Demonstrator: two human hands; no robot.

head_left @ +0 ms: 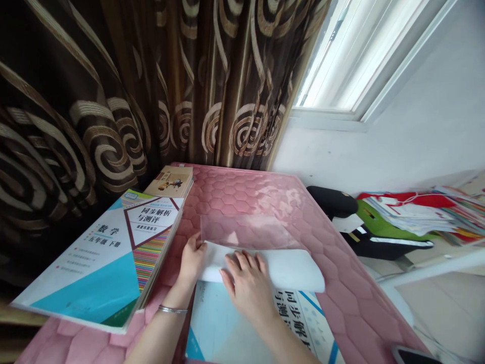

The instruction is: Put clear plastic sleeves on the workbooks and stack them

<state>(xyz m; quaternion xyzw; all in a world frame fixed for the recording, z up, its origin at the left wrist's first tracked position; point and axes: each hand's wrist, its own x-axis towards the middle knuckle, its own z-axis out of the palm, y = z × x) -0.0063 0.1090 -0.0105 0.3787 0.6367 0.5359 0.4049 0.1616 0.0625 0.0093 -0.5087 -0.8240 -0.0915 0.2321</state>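
Observation:
A blue-and-white workbook [220,316] lies in front of me with dark Chinese characters along its right part. Across its far edge, a white sheet [291,268] is folded over. A clear plastic film [246,227] sticks out beyond the fold, flat on the table. My left hand [192,255], with a silver bracelet at the wrist, pinches the left end of the film and sheet. Flat on the sheet rests my right hand [248,283], its fingers spread and pressing down.
A stack of books topped by a mathematics workbook [102,263] stands at the left on the pink quilted tablecloth [231,187]. Behind hangs a brown patterned curtain [212,86]. Papers and folders [409,215] lie at the right. A phone-like dark object [413,355] sits near the bottom right.

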